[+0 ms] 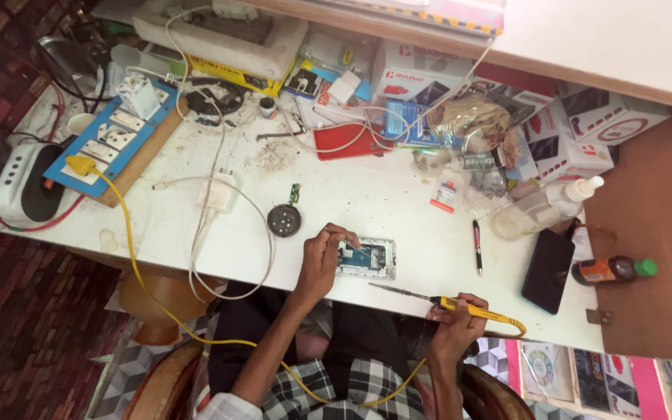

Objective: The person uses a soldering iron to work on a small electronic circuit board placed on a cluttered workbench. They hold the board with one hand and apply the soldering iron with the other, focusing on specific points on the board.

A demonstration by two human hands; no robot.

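The left hand (322, 260) pinched the open phone (365, 258), lying sideways. The right hand (454, 317) gripped the iron (437, 302), tip pointing left just below it.

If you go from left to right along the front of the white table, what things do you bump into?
Round grey disc → left hand → opened phone → yellow soldering iron in the right hand → pen → black phone → brown bottle with green cap.

White worktable (398, 202), opened phone (365, 258), pen (477, 245), switchboard (114, 140), black phone (548, 271), spray bottle (546, 206)
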